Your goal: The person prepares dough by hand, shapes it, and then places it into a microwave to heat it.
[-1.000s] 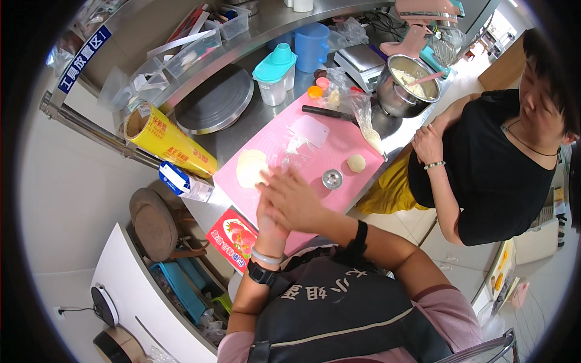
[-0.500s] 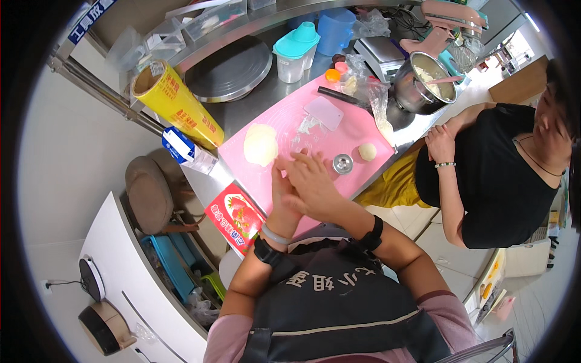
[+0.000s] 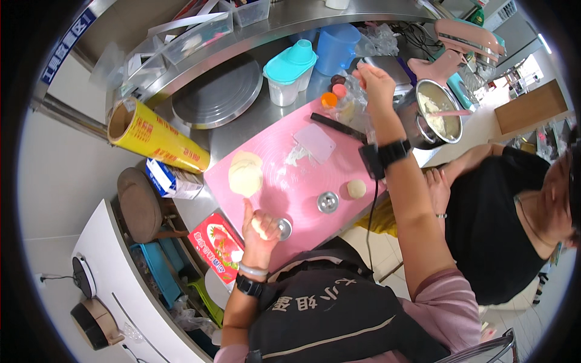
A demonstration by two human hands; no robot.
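Observation:
A small pale dough piece (image 3: 259, 228) sits in the curled fingers of my left hand (image 3: 264, 233), over the near edge of the pink mat (image 3: 296, 224). Right beside that hand is a small metal mould (image 3: 283, 228). My right hand (image 3: 376, 88) is raised at the back right, above the digital scale and plastic bags, its fingers pinched together; what they hold, if anything, is too small to make out. On the mat lie a flat dough sheet (image 3: 246, 173), a round dough ball (image 3: 356, 189), another metal mould (image 3: 328, 202) and a pale scraper (image 3: 315, 143).
A black stick (image 3: 339, 126) lies toward the mat's back right. Beyond stand a steel pot (image 3: 431, 115), a lidded jug (image 3: 289, 72), a blue pitcher (image 3: 336, 48) and a turntable (image 3: 218, 91). A yellow roll (image 3: 160, 139) and red box (image 3: 216, 247) flank the left. A person (image 3: 502, 224) is at the right.
My hands, together over the mat before, are now apart. The right has swung up to the back right; the left has drawn nearer with dough showing in it. The view has shifted slightly.

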